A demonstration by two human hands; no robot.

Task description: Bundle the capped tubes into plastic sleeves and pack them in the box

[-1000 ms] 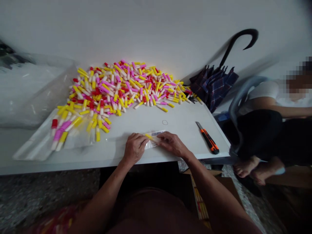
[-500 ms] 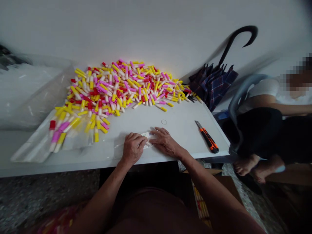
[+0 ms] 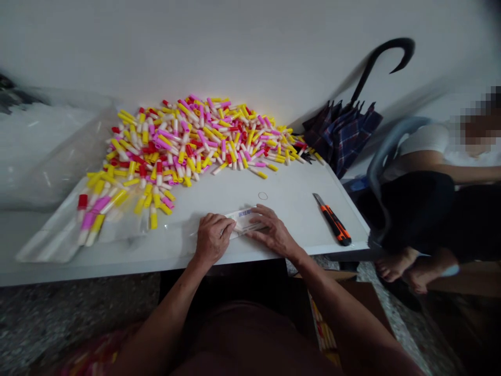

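A white plastic packet (image 3: 245, 218) with bluish print lies at the table's front edge, flat and slightly tilted. My left hand (image 3: 214, 235) is closed over its left end, thumb toward the middle, and clear film shows past the knuckles. Around the packet's right end bend the fingers and thumb of my right hand (image 3: 271, 230), gripping it from both sides. What is inside the packet cannot be made out. Just beyond the hands lies a thin rubber band (image 3: 262, 196). Farther back spreads a big heap of small tubes (image 3: 199, 136) with yellow, pink and red caps.
An orange and black utility knife (image 3: 332, 219) lies on the right of the white table (image 3: 219, 193). Clear bags (image 3: 43, 156) stand left. A plaid umbrella (image 3: 344, 130) leans on the wall. A seated person (image 3: 422, 177) is at right, near an open cardboard box (image 3: 364, 297).
My right hand has shifted slightly right and lifted its fingers into a curve. More of the packet, with its print, now shows between the hands. The left hand has stayed nearly in place.
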